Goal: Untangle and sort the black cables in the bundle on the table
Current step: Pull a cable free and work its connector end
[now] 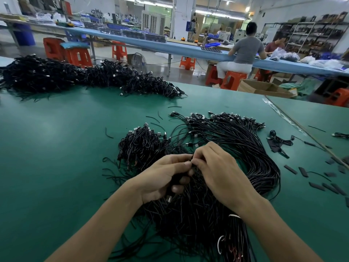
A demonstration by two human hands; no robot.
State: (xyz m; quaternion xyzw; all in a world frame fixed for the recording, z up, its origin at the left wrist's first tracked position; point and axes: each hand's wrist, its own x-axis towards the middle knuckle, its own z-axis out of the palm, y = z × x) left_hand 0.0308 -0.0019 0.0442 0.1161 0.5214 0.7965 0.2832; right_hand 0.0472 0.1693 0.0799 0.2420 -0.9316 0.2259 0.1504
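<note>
1. A worker's left hand (164, 176) and right hand (219, 173) meet fingertip to fingertip over a bundle of black cables (198, 214) on a green table (56, 157).
2. The left hand's fingers are curled round a clutch of strands from the bundle, thumb pressed on top. A metal plug shows just below the palm.
3. The right hand's fingers are bent in, pinching a strand just where it meets the left thumb.
4. The bundle lies at the near middle of the table, under both wrists. It sweeps in an arc to the right and up to a fan of plugs (226, 121).
5. Just left of that fan sits a smaller coiled bunch (141, 146), touching the bundle.
6. Short black strips (302, 172) lie scattered on the right side of the table, and a far larger pile (75, 76) of cables runs along the far edge.
7. Beyond the table, a seated person (245, 50) in a grey shirt works at a long blue bench (151, 42), with orange stools (233, 80) and a cardboard box (264, 87) nearby.
</note>
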